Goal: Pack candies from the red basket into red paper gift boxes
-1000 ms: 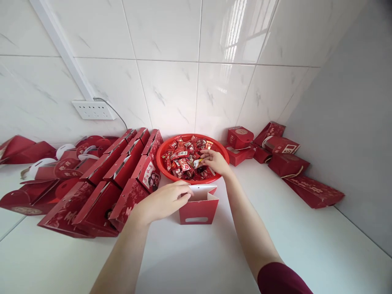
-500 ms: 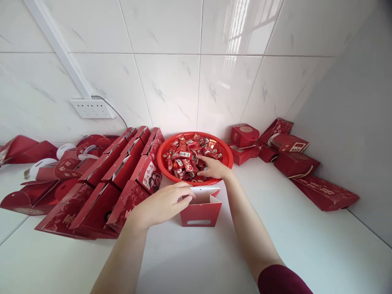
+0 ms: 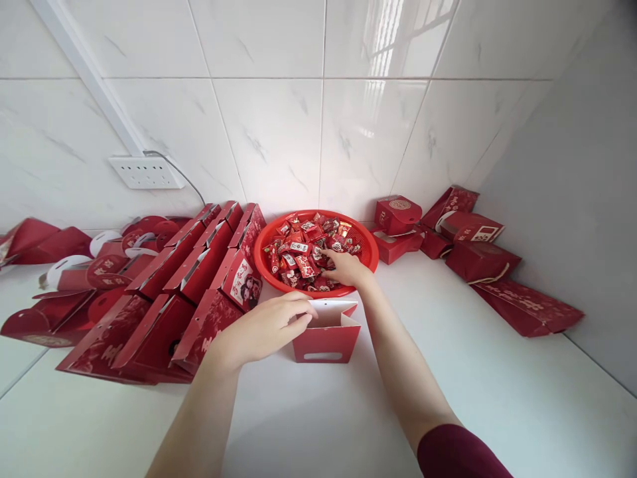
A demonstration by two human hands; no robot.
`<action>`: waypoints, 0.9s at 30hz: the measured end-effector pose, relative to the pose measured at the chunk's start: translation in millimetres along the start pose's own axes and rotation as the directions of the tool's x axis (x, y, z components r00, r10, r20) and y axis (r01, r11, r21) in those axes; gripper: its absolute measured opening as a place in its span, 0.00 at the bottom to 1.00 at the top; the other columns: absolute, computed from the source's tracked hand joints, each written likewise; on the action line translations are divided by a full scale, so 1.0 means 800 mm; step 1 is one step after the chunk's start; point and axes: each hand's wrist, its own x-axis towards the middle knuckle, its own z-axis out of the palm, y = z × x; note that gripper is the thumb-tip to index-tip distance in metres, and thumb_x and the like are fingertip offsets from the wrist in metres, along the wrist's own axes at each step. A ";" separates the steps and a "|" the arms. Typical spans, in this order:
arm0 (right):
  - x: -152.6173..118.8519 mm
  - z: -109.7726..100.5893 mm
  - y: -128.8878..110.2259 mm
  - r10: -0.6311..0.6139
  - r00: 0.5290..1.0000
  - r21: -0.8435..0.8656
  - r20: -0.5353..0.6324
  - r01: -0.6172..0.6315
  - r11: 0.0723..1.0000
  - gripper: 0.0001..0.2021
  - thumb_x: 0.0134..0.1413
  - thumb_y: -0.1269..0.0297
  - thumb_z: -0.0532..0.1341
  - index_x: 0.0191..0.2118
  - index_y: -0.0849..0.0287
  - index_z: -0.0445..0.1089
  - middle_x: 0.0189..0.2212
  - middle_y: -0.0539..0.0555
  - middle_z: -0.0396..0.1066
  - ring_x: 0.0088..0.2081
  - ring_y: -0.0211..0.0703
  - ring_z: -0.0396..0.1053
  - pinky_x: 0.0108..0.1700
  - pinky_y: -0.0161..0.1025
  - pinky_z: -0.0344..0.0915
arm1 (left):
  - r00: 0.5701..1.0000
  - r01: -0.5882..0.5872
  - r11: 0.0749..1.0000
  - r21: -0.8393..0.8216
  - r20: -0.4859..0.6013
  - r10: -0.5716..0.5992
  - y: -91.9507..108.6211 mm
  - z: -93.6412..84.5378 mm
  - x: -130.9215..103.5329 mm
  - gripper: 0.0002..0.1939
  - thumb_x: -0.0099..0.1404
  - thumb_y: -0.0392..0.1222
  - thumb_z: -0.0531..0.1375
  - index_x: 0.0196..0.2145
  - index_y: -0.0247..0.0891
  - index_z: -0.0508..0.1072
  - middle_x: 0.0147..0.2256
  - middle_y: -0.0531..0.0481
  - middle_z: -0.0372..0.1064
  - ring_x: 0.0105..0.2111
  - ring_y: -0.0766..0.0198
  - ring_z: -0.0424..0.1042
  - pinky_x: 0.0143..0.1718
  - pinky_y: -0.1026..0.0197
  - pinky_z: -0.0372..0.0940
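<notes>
My left hand (image 3: pixel 271 326) is closed on the upper left edge of a red paper gift box (image 3: pixel 326 345). The box stands upright with its top open, a white inner flap and a pale window low on its front. Behind it is a round red plastic basket (image 3: pixel 371 255) heaped with red-wrapped candies (image 3: pixel 301 249). My right hand (image 3: pixel 346 267) reaches into the basket's right side, its thumb and forefinger apart among the candies. The other fingers are partly hidden, and no candy shows clearly in its grasp.
Rows of red gift boxes (image 3: pixel 199 265) stand close together on the left, near my left forearm. More red boxes (image 3: pixel 482 262) lie in a line at the right by the grey side wall. A socket panel (image 3: pixel 146 174) with a cable is on the tiled wall.
My right thumb and forefinger have drawn slightly closer together among the candies. The left hand stays at the box edge. The view has shifted slightly.
</notes>
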 end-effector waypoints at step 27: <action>-0.015 -0.013 0.000 -0.031 0.943 0.205 -0.332 0.104 0.973 0.09 0.62 0.62 0.54 0.37 0.56 0.71 0.38 0.51 0.76 0.40 0.41 0.72 0.46 0.36 0.63 | 0.999 -0.033 0.999 0.026 -0.003 0.033 0.000 0.001 0.001 0.17 0.71 0.41 0.47 0.45 0.46 0.75 0.45 0.52 0.68 0.45 0.62 0.69 0.47 0.62 0.63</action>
